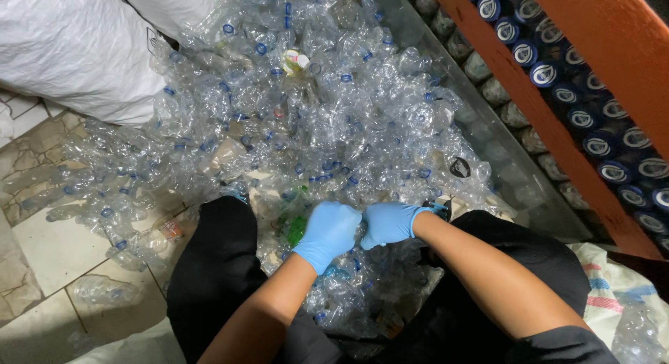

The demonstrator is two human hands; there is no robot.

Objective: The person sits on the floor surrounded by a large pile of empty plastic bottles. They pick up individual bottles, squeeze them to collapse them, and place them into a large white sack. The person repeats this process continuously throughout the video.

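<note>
Together, the blue-gloved left hand (327,233) and right hand (387,223) curl closed, touching, over near crushed clear plastic bottles (334,120); what they grip is hidden.

The heap of crushed clear plastic bottles (334,120) looks thin, crinkled and glossy, with blue plastic caps. Both hands wear smooth, matt light-blue rubbery gloves, left hand (327,231) and right hand (390,223). The big white sack (77,50) is woven, dull cloth-like plastic. The pale floor tiles (56,245) look smooth and stony.
</note>
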